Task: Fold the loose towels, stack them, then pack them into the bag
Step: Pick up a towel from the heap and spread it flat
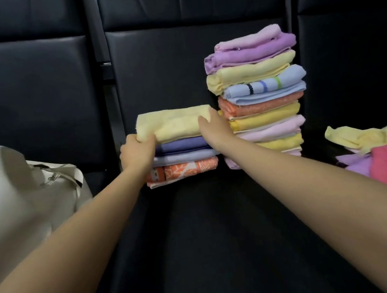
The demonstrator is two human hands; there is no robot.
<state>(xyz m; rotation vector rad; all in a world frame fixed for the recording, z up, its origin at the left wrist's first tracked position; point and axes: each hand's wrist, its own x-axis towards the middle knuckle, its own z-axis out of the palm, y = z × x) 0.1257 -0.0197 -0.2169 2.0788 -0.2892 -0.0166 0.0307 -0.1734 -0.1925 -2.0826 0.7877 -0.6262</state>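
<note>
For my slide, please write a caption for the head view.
Both hands set a folded yellow towel on the short stack.

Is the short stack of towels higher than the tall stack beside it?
No, the short stack ends well below the top of the tall stack to its right.

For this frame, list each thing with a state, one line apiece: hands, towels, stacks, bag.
Left hand: grips the left end of the yellow towel.
Right hand: fingers lie on the yellow towel's right end.
Yellow towel: folded, on top of the short stack.
Short stack: folded, level.
Tall stack: folded, standing, slightly uneven.
Loose towels: unfolded, heaped at right.
Bag: at left; opening hard to judge.
</note>
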